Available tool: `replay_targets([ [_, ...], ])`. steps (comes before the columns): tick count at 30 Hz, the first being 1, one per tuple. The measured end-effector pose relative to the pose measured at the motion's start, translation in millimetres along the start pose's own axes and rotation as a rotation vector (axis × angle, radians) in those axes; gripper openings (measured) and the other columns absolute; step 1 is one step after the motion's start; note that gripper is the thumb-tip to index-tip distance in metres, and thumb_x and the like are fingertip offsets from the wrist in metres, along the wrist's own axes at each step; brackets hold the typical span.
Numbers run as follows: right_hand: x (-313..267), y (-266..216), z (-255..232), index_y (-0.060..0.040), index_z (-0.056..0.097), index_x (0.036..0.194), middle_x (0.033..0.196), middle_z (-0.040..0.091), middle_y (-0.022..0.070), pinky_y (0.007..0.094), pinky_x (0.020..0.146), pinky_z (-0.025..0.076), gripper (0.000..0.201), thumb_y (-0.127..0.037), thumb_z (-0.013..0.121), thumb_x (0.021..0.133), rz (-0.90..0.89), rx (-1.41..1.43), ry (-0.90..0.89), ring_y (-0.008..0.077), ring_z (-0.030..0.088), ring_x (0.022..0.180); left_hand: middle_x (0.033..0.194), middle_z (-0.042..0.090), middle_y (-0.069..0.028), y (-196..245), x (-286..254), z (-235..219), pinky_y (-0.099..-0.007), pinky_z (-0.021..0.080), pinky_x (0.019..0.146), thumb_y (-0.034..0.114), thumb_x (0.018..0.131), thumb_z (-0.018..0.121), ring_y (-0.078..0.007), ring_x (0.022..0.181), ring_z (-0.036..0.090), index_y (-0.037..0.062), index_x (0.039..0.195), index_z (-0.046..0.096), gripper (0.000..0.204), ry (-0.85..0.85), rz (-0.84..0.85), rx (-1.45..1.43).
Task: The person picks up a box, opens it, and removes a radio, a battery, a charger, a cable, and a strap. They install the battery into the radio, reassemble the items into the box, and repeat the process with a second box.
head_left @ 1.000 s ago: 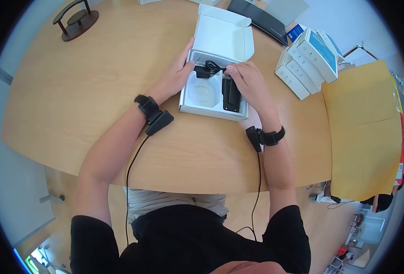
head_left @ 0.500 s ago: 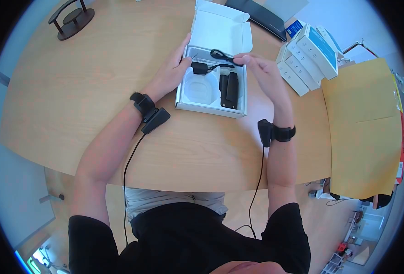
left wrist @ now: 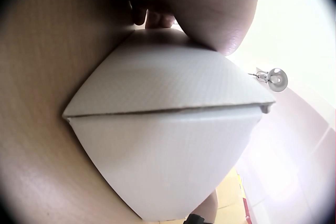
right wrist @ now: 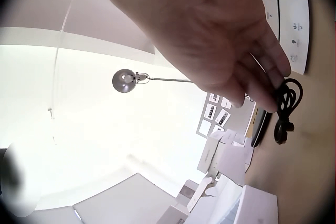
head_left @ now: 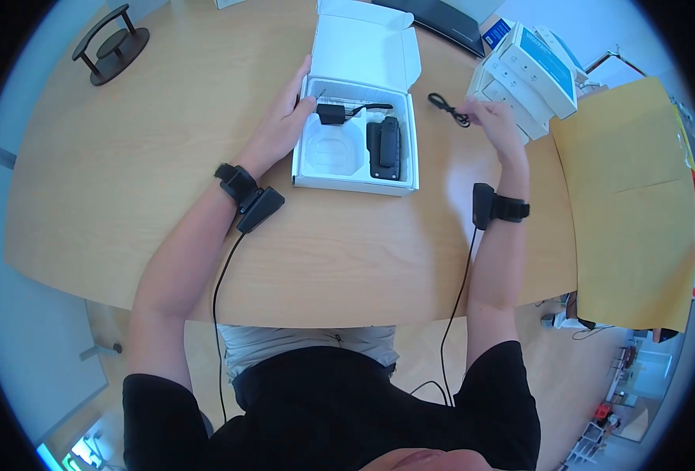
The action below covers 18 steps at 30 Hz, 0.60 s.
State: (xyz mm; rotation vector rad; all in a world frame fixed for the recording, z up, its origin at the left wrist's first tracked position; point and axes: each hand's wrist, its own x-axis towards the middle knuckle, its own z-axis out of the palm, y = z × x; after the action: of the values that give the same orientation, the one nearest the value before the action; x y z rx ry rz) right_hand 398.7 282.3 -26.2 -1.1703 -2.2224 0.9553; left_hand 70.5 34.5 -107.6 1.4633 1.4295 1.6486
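Observation:
An open white box [head_left: 355, 187] lies on the table, its lid folded back. Inside are a black adapter [head_left: 331, 115] with a short black piece beside it, and a black device [head_left: 384, 149] in the right compartment. My left hand [head_left: 278, 125] holds the box's left side, thumb at its upper edge; in the left wrist view the box wall [left wrist: 163, 150] fills the middle. To the right of the box, my right hand [head_left: 498, 129] pinches a coiled black cable [head_left: 449, 110] above the table. The right wrist view shows the cable [right wrist: 286, 106] at the fingertips.
Stacked white boxes [head_left: 537, 67] stand just beyond my right hand. A black laptop-like object [head_left: 440, 25] lies behind the open box. At the right is a large yellow envelope [head_left: 630, 196]; a dark wooden stand [head_left: 120, 55] is at the far left.
My right hand has lifted the coiled cable out of the box and carried it to the right. My left hand stays on the box's side.

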Motion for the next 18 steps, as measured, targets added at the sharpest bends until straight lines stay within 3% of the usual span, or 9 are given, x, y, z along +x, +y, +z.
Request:
replay_targets([
  [4,0,-5,10,0.0055,0.082,0.102,0.091,0.075,0.0071,0.0314,0.086,0.05,0.048,-0.04,0.066,0.104,0.021,-0.06,-0.096,0.0172,0.066,0.086,0.173,0.03,-0.0226,2,0,0,-0.039,0.023,0.13,0.013,0.108,0.047,-0.0312,0.161,0.028,-0.0001,0.17,0.021,0.068,-0.001,-0.002,-0.016],
  [7,-1,-12,14,0.0061,0.081,0.103,0.096,0.079,0.0094,0.032,0.09,0.051,0.048,-0.04,0.065,0.105,-0.134,-0.145,0.013,0.0195,0.07,0.092,0.173,0.029,-0.0225,4,-1,0,-0.0391,0.023,0.13,0.013,0.109,0.047,-0.0313,0.161,0.028,-0.0005,0.17,0.021,0.068,-0.007,-0.034,-0.045],
  [10,-13,-52,26,0.0051,0.08,0.106,0.103,0.08,0.0121,0.0326,0.095,0.051,0.047,-0.039,0.063,0.107,-0.231,-0.005,0.014,0.0205,0.071,0.099,0.173,0.029,-0.0226,-1,0,0,-0.0393,0.023,0.13,0.013,0.109,0.047,-0.0315,0.161,0.028,-0.0002,0.17,0.02,0.068,-0.011,-0.005,-0.022],
  [13,-31,-84,52,0.0042,0.079,0.108,0.106,0.079,0.0143,0.0332,0.097,0.051,0.047,-0.038,0.058,0.11,-0.327,0.122,-0.204,0.0215,0.072,0.098,0.173,0.03,-0.0231,-1,1,0,-0.0395,0.024,0.129,0.014,0.109,0.047,-0.0318,0.161,0.029,0.0001,0.17,0.02,0.068,-0.008,0.003,-0.008],
  [16,-40,-95,86,0.0045,0.078,0.108,0.111,0.078,0.0159,0.0358,0.1,0.051,0.049,-0.037,0.054,0.112,-0.376,-0.034,-0.251,0.0269,0.071,0.104,0.172,0.031,-0.0235,-1,1,-1,-0.0399,0.026,0.129,0.014,0.109,0.047,-0.0322,0.159,0.031,0.0002,0.17,0.021,0.068,-0.006,0.007,0.01],
  [18,-44,-98,100,0.0041,0.078,0.108,0.113,0.077,0.0161,0.0384,0.101,0.051,0.051,-0.039,0.051,0.113,-0.505,-0.178,-0.2,0.0307,0.068,0.109,0.171,0.032,-0.0238,-1,1,0,-0.0401,0.027,0.128,0.014,0.109,0.047,-0.0326,0.158,0.033,0.0002,0.17,0.021,0.068,-0.003,-0.006,-0.001],
])
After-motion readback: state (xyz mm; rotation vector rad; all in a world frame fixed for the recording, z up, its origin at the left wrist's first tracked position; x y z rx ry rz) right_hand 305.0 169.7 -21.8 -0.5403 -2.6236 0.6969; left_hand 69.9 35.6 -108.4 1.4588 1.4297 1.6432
